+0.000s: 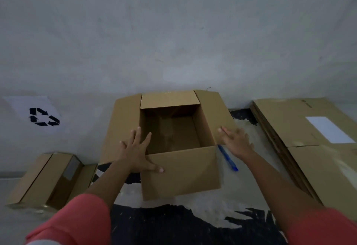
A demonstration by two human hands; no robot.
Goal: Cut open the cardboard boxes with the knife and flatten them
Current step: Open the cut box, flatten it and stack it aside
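Open-topped box (179, 169) of plain brown corrugated cardboard at centre frame, four flaps splayed outward, dim hollow interior showing a seamed bottom. Smooth matte faces, crisp straight edges. Standing on a worn floor (193, 206) of patchy pale and black, scuffed and flaking. Blue knife (228, 157), slim and pen-shaped, lying on the floor just right of the box's near right corner, apart from both hands.

Left hand (138, 153) spread wide, fingers fanned flat over the left flap and rim, thumb pressed on the near flap; gripping nothing. Right hand (236, 141) likewise open and flat, fingertips touching the right flap, palm empty. Coral-pink sleeves at the bottom edge.

Right of frame: stack of flattened cardboard (301, 128), layered edges visible, white rectangular label on top. Lower left: closed smaller box (48, 179), clear tape glinting along its seam. Upper left: white sheet (36, 113) with black recycling arrows.
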